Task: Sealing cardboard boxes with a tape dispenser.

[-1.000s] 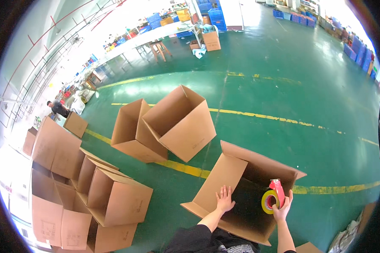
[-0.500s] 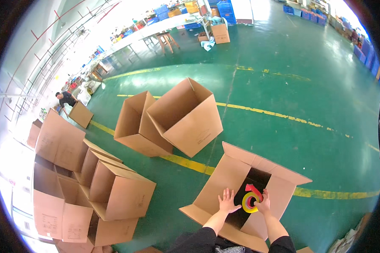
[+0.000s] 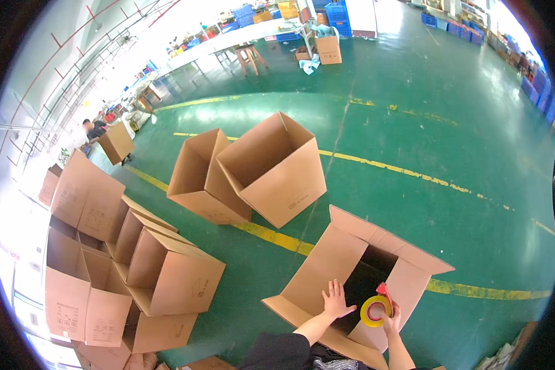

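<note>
left hand (image 3: 336,303): fingers spread, holding nothing, over open box (image 3: 336,253) | right hand (image 3: 391,322): curled round tape dispenser (image 3: 370,306), over same box | two upright boxes (image 3: 290,182): ahead of hands

Flapped carton (image 3: 330,265): matt cardboard. Tape roll (image 3: 368,304) over it: plastic, glossy. 2 cartons (image 3: 287,185) beyond flapped carton: matt cardboard. Floor (image 3: 407,135) around flapped carton: smooth, glossy.

Green floor (image 3: 407,129): yellow lines (image 3: 462,289), open cardboard boxes (image 3: 333,256).
</note>
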Motion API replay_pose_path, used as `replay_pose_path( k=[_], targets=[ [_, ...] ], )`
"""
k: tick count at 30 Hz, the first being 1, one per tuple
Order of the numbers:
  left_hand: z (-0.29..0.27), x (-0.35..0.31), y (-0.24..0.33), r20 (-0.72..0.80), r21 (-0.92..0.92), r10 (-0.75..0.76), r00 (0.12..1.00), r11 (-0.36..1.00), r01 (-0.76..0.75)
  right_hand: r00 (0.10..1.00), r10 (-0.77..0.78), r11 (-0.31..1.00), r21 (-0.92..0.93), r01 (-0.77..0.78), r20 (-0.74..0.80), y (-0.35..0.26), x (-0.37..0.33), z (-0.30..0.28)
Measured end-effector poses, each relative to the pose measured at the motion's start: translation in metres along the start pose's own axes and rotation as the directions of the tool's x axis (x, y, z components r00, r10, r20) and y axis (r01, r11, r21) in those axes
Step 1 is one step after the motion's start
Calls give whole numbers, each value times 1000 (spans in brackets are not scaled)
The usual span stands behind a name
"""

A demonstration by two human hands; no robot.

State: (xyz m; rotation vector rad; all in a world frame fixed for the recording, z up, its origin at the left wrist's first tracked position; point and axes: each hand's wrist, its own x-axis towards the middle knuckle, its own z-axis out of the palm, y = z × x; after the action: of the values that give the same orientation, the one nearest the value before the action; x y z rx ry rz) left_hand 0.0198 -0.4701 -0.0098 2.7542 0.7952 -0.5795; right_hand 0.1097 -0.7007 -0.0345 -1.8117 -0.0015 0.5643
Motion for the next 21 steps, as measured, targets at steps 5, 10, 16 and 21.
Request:
replay_pose_path(
  k=[5, 10, 16, 21],
  targets=[
    [11, -25, 21, -6, 9, 58, 998, 998, -58, 1000, -19, 993, 112, 21, -15, 26, 9, -4],
    [10, -28, 36, 111, 6, -17, 994, 1000, 17, 998, -14, 984, -177, 3, -62, 11, 14, 1],
    [17, -37, 43, 15, 13, -49, 999, 999, 48, 996, 87, 994, -60, -88, -15, 24, 28, -4],
    [11, -36, 43, 25, -43, -66, 998, 997, 67, 974, 185, 971, 131, -202, 130, -3, 18, -10]
  ],
)
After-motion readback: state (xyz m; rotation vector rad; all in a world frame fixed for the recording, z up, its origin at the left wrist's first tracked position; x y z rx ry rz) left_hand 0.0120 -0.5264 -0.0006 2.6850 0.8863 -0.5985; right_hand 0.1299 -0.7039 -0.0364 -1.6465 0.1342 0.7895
